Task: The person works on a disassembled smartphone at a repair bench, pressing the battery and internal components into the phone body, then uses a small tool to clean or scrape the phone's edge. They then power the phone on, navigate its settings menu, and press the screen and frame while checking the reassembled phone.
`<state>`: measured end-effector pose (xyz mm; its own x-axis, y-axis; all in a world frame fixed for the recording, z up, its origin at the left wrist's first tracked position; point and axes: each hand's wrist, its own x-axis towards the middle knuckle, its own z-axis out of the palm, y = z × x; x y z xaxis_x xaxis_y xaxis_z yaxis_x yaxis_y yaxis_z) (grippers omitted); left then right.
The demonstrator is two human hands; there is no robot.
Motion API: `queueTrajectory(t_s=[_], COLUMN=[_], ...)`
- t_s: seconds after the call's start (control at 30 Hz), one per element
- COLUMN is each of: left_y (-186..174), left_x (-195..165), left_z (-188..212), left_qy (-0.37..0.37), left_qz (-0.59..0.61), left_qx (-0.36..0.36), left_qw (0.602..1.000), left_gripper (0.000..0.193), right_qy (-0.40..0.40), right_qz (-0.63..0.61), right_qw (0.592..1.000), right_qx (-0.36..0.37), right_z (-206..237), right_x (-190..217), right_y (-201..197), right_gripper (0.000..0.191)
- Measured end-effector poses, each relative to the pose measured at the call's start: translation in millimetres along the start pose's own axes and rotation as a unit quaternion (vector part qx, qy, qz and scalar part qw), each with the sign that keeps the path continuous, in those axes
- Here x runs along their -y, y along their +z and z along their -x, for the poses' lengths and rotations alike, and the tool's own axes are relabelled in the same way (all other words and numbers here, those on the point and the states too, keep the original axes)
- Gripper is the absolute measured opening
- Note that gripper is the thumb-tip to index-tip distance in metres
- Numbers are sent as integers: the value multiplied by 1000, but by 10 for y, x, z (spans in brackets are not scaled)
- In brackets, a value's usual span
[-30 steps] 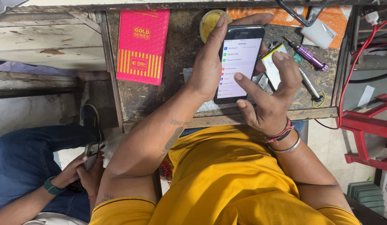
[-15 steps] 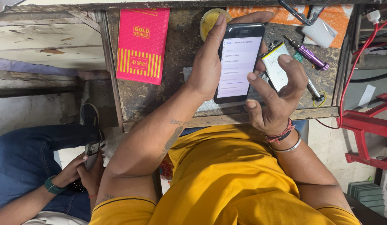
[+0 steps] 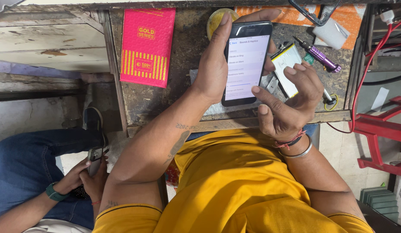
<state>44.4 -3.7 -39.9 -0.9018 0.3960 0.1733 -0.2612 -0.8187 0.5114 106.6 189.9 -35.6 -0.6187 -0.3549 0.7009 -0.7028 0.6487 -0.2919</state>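
My left hand (image 3: 217, 64) grips a black smartphone (image 3: 245, 62) upright over the wooden workbench (image 3: 187, 108); its lit screen shows a white settings list. My right hand (image 3: 289, 103) hovers beside the phone's lower right edge with fingers apart, thumb tip close to the screen, holding nothing. A flat phone battery (image 3: 286, 69) lies on the bench just behind my right hand's fingers.
A pink box (image 3: 146, 45) lies on the bench's left part. A purple screwdriver (image 3: 319, 56), a white packet (image 3: 332, 32) and a yellow tin (image 3: 215, 21) sit at the back. Red cables (image 3: 364, 69) hang at right. Another person's hands (image 3: 88, 172) hold a phone at lower left.
The phone's screen has changed to a different list page. My right hand shifted slightly, thumb moving back toward the screen's lower part; my left hand keeps its grip.
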Motion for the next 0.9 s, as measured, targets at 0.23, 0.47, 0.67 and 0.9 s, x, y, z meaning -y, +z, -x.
queueTrajectory(t_s=[0.23,0.47,0.67,0.9], left_y=[7,4,-3,-11], left_x=[-3,9,23,10], left_z=[-2,-2,4,6], left_qy=[1,8,15,14], left_qz=[2,-12,-15,-24], left_qx=[-3,-12,-9,-14], left_qw=[1000,1000,1000,999], left_gripper=[68,68,68,69], right_qy=[6,-8,-31,-24], right_qz=[22,47,39,52], right_qw=[999,996,995,995], right_qx=[26,70,91,81], right_z=[-25,-94,-143,-126], right_x=[43,91,128,125], right_y=[-23,-45,-6,-13], right_gripper=[28,25,31,29])
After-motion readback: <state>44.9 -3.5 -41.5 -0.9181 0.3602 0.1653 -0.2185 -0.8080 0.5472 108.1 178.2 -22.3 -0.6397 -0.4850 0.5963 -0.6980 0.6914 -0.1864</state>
